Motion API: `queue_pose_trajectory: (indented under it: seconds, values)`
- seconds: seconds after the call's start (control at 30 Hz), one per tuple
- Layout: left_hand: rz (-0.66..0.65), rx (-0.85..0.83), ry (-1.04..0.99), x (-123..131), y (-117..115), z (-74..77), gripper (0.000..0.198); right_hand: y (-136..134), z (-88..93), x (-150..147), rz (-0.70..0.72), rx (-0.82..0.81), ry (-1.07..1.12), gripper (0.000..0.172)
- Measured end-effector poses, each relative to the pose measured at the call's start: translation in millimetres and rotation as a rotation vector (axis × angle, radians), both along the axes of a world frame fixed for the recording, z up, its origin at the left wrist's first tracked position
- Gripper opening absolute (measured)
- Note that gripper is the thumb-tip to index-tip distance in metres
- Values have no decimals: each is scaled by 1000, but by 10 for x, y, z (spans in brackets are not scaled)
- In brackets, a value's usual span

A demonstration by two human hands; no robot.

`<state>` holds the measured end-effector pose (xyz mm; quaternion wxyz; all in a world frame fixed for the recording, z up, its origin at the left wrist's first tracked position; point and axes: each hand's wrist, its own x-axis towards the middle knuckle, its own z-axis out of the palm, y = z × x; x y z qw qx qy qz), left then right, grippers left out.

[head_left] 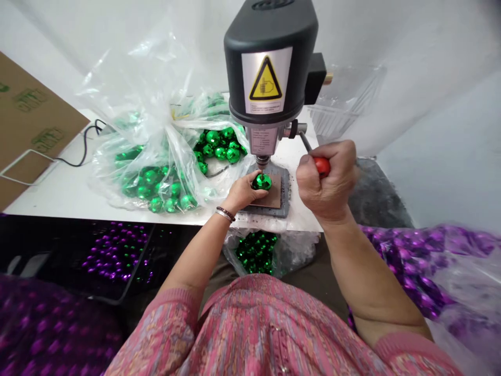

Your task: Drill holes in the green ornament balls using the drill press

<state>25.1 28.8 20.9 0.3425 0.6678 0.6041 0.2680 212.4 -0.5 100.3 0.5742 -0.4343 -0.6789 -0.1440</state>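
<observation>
My left hand [246, 192] grips a shiny green faceted ball [261, 181] between thumb and fingers, on a brown board [274, 194] over the drill press's grey base. Directly above the ball is the chuck [262, 161] of a black drill press [270, 36]; the bit's tip is too small to make out against the ball. On the right, my right hand [331, 183] is wrapped around the red knob [322, 166] of the press's feed lever [304, 141].
Clear plastic bags [168, 151] of green balls [221, 143] lie left of the press on the white table [78, 196]. A cardboard box [37, 120] stands far left. Below hang a bag of green balls [256, 250] and purple balls [113, 253]. More purple balls [407, 266] sit at right.
</observation>
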Motion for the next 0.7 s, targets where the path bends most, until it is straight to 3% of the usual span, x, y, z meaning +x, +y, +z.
queue_pose_trajectory:
  seconds: [0.23, 0.5, 0.6, 0.7]
  values:
    - [-11, 13, 41, -5, -8, 16, 74, -25, -84, -77, 22, 101, 71, 3]
    - [-19, -5, 54, 0, -36, 106, 70, -14, -251, -149, 46, 124, 152, 9]
    - [-24, -4, 37, 5, -24, 110, 70, 34, -63, -163, 41, 139, 196, 14]
    - [-12, 6, -9, -12, -67, 112, 69, 132, 311, -164, 71, 48, 271, 19]
